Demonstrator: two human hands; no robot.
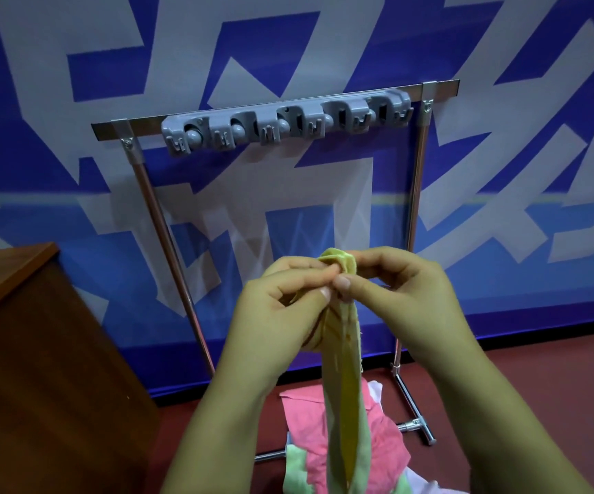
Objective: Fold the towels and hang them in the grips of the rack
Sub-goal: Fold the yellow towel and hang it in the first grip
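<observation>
Yellow towel [341, 351] held up in front of rack [288, 123], gathered into a narrow strip, top end bunched between both hands, tail hanging down toward floor. Left hand [281, 301] gripping bunched top from the left, fingers curled, thumb meeting right thumb at the fold. Right hand [395, 287] pinching same bunched end from the right, fingertips closed on cloth. Grey grip bar [284, 124] on rack's top rail: all grips visible hold nothing, no towel hung yet. Towel top well below grip bar, not touching it. On floor under rack: pink towel [324, 418] in loose heap, pale green towel [297, 472] partly under it, some white cloth [374, 386] at the edge; none folded, as far as visible. Brown wooden cabinet [38, 351] at left, not involved. Judged progress: early. First towel's fold about finished, hanging not yet done. Remaining: lift bunched end to a grip and press it in, then fold and hang each towel from heap. Exact towel count in heap not determinable.
</observation>
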